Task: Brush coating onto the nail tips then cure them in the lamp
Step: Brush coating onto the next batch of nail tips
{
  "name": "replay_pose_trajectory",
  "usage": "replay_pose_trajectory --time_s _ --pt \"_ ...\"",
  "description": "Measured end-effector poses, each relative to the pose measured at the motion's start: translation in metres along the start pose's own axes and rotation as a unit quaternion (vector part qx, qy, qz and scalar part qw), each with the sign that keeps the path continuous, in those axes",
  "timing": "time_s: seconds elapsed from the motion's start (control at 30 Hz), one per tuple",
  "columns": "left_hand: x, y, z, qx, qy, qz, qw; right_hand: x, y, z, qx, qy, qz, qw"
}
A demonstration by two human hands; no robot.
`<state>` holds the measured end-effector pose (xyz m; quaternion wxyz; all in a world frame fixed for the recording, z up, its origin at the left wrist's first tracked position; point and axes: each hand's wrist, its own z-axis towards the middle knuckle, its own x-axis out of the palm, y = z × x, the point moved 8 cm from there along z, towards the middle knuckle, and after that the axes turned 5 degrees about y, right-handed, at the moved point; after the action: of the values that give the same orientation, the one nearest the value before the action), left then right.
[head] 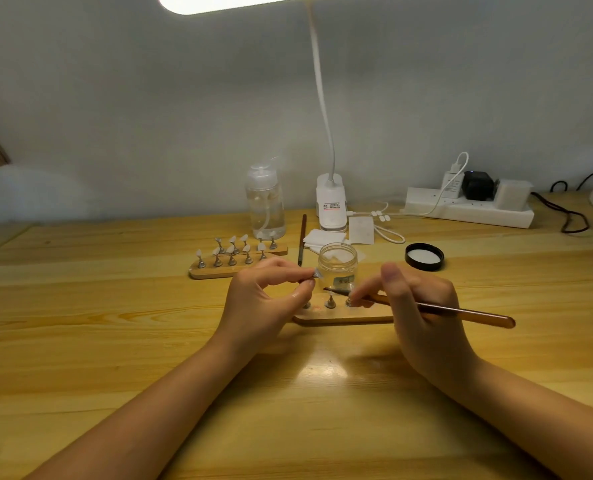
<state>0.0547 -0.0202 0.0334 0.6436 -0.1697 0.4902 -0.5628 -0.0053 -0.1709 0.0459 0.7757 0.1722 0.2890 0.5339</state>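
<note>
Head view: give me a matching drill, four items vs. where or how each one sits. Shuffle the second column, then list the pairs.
Items:
1. brush
2. black lid
3. glass jar
4. pump bottle

Places or states:
A. lying off the jar, inside facing up, on the table to the right
B. upright at the back, left of the lamp base
C. held in the right hand, tip pointing left
D. open, standing just beyond the near wooden holder

Pairs: 1-C, 2-A, 3-D, 4-B
</note>
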Motion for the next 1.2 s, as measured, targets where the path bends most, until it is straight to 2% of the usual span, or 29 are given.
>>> replay_pose_trajectory --time_s 0.17,0.33,0.5,0.7,0.87,1.0,1.2 --pt "0.0003 -0.0023 0.0001 0.011 0.0 0.005 1.0 0.0049 0.0014 0.0013 -0.012 0.015 -0.05 0.999" --pt "0.0006 -0.0028 0.0003 0.013 0.002 0.004 1.0 -0.0017 -0.0005 -0.0008 0.002 -0.004 -0.008 1.0" --pt "0.0006 -0.0016 0.0002 0.01 -0.001 0.006 1.0 0.0049 0.001 0.0008 -0.016 0.016 -0.044 0.999" --pt "-0.0003 -0.0017 -0.0011 0.014 0.003 0.001 1.0 -0.0011 -0.0022 0.0005 0.002 -0.003 -0.007 1.0" --pt "-0.0005 0.0003 -0.0014 0.012 0.003 -0.002 1.0 0.004 -0.0003 0.0011 -0.007 0.014 -0.032 0.999" --pt "0.001 0.0 -0.0002 0.018 0.008 -0.002 1.0 -0.0003 -0.0044 -0.0007 0.025 0.0 0.015 1.0" --pt "0.0038 -0.0012 0.0048 0.025 0.012 0.003 1.0 0.0013 -0.0024 -0.0005 0.013 -0.001 -0.005 1.0"
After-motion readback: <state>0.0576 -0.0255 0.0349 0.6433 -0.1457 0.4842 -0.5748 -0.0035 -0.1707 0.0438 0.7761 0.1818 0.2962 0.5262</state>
